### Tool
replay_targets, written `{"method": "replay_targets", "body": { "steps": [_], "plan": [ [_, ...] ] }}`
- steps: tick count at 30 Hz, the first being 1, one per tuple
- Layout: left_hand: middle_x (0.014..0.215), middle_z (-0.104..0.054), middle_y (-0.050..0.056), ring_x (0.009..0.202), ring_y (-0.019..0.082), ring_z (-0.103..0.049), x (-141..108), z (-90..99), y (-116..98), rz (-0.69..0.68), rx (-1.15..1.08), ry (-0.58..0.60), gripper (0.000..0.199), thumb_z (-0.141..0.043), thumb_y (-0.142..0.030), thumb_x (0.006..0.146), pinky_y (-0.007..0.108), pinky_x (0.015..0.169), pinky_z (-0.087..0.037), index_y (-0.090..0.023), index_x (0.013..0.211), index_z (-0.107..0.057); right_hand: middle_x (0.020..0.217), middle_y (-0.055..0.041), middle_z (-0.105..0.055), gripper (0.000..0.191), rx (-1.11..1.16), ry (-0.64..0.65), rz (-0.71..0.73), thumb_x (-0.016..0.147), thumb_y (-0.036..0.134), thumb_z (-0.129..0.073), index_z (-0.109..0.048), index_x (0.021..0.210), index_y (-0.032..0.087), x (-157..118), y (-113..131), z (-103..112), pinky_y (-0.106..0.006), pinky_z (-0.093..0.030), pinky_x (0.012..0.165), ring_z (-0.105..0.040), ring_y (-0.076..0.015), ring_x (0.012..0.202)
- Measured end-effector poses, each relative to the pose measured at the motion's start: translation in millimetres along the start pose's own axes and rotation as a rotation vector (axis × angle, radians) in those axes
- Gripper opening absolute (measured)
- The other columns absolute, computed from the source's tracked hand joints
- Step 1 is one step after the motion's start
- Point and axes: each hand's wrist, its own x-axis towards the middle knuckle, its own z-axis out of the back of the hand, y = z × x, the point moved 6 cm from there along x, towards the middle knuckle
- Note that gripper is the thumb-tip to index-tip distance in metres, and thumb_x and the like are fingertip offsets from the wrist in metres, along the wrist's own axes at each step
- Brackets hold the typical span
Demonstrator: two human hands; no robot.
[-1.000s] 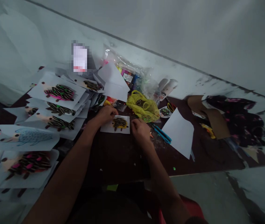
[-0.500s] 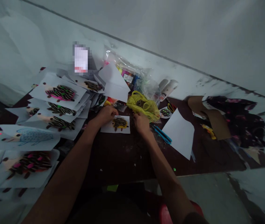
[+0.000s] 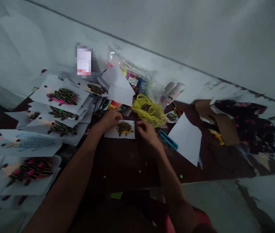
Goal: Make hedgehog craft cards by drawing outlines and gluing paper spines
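Note:
A small white hedgehog card [image 3: 109,133] lies on the dark table in front of me. Its hedgehog has dark striped spines and a yellow body. My left hand [image 3: 111,118] is at the card's upper left corner, fingers curled and closed on that edge. Just off the right edge, my right hand [image 3: 147,132] holds its thumb and fingertips together in a pinch; whatever is between them is too small and dark to make out. Beyond the right hand sits a yellow plastic bag [image 3: 152,111] with dark striped pieces inside. Blue-handled scissors [image 3: 168,139] lie to its right.
Stacked hedgehog pictures [image 3: 62,95] fill the left side. Clear plastic packaging [image 3: 149,81] with coloured packs leans by the wall. A white sheet [image 3: 188,139] lies right of the scissors. Farther right are brown cardboard [image 3: 227,129] and dark flowered cloth [image 3: 248,126].
My right hand has shifted slightly down and away from the yellow bag, its pinched fingertips now showing beside the card. My left hand and the card have hardly moved.

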Motion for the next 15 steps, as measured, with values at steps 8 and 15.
{"method": "replay_targets", "body": {
  "steps": [8,15],
  "plan": [
    [0.085,-0.076,0.007,0.082,0.019,-0.065,0,1.6,-1,0.016,-0.021,-0.001,0.031,-0.05,-0.008,0.076,0.028,0.075,-0.047,-0.017,0.083,-0.078,0.093,-0.0058,-0.069,0.016,-0.057,-0.065,0.185,0.09,0.023,-0.058,-0.073,0.092,0.018,-19,29,1,-0.028,-0.047,0.082,-0.063,-0.0175,0.089],
    [0.085,-0.076,0.006,0.08,0.018,-0.065,-1,3.1,-2,-0.005,-0.04,0.003,0.033,-0.05,-0.008,0.072,0.027,0.074,-0.047,-0.018,0.085,-0.078,0.099,-0.007,-0.068,0.025,-0.285,0.023,0.29,0.097,0.015,-0.053,-0.072,0.112,0.02,-30,39,-27,-0.024,-0.046,0.078,-0.064,-0.0154,0.09]
  ]
}}
